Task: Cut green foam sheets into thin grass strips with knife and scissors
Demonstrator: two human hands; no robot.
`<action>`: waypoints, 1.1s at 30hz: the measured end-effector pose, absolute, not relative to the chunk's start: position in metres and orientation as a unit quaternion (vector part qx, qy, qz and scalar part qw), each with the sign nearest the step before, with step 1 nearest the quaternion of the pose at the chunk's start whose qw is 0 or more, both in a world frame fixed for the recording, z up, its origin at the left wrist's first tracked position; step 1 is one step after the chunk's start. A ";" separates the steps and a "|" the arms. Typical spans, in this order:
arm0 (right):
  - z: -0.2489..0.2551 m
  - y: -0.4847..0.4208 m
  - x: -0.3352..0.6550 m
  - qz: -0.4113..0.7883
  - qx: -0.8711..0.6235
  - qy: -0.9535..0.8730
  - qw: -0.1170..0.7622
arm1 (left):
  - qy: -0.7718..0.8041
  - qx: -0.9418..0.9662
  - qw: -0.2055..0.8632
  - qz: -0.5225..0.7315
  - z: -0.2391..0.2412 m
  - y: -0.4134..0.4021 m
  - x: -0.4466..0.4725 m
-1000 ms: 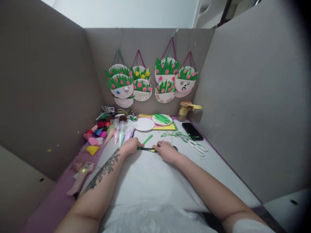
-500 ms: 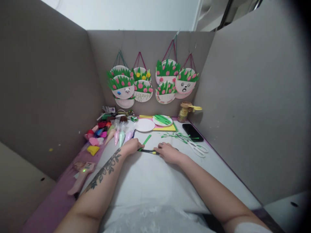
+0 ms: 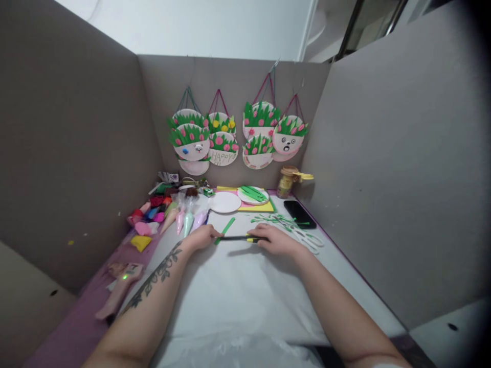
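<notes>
My left hand [image 3: 203, 237] is closed, with its fingertips at the lower part of a narrow green paper strip [image 3: 229, 224] that lies slanted on the white table cover. In my right hand [image 3: 273, 237] is a slim black and yellow tool [image 3: 251, 238], which looks like a craft knife. Its thin black end points left and reaches the strip by my left fingertips. Whether it touches the strip I cannot tell. Behind my right hand lie green paper scraps [image 3: 264, 219] and white-handled scissors [image 3: 307, 237].
A white paper plate [image 3: 225, 202] and one with green strips [image 3: 253, 194] lie at the back. On the left are piping bags [image 3: 187, 222], coloured clay packs [image 3: 143, 227] and a pink handheld device [image 3: 120, 291]. A phone [image 3: 299, 213] and jar [image 3: 286, 183] are right. Decorated plates [image 3: 192, 143] hang behind.
The black and yellow tool has lifted slightly, and a shadow shows below it. My right hand has shifted a little right, and the lower end of the green strip is more visible. The view has shifted slightly.
</notes>
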State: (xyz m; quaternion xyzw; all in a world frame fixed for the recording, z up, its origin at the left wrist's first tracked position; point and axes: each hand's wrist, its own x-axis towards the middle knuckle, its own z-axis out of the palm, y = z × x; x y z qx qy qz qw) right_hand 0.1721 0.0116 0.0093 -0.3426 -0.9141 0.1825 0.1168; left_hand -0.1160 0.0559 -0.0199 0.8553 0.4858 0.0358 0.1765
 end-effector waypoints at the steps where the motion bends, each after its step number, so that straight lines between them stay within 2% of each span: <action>1: 0.010 0.016 0.180 0.172 -0.385 -0.897 0.133 | 0.490 0.853 0.176 0.043 -0.019 0.054 -0.115; 3: 0.006 0.025 0.191 0.129 -0.496 -0.845 0.153 | 0.518 0.838 0.152 0.079 -0.016 0.048 -0.108; 6: -0.004 0.033 0.195 0.077 -0.603 -0.784 0.129 | 0.591 0.789 0.090 0.140 -0.015 0.037 -0.093; 13: -0.016 0.030 0.175 0.080 -0.609 -0.785 0.082 | 0.656 0.750 0.043 0.074 -0.023 0.033 -0.084; 23: -0.024 0.030 0.174 0.073 -0.594 -0.790 0.130 | 0.667 0.742 0.027 0.058 -0.025 0.035 -0.085; 26: -0.027 0.032 0.175 0.074 -0.583 -0.788 0.183 | 0.684 0.723 0.047 0.080 -0.016 0.033 -0.088; 29: -0.028 0.033 0.170 0.109 -0.567 -0.756 0.309 | 0.668 0.723 0.029 0.172 -0.004 0.026 -0.084; 33: -0.025 0.027 0.155 0.372 -0.492 -0.657 0.434 | 0.576 0.786 0.084 0.208 -0.001 0.011 -0.067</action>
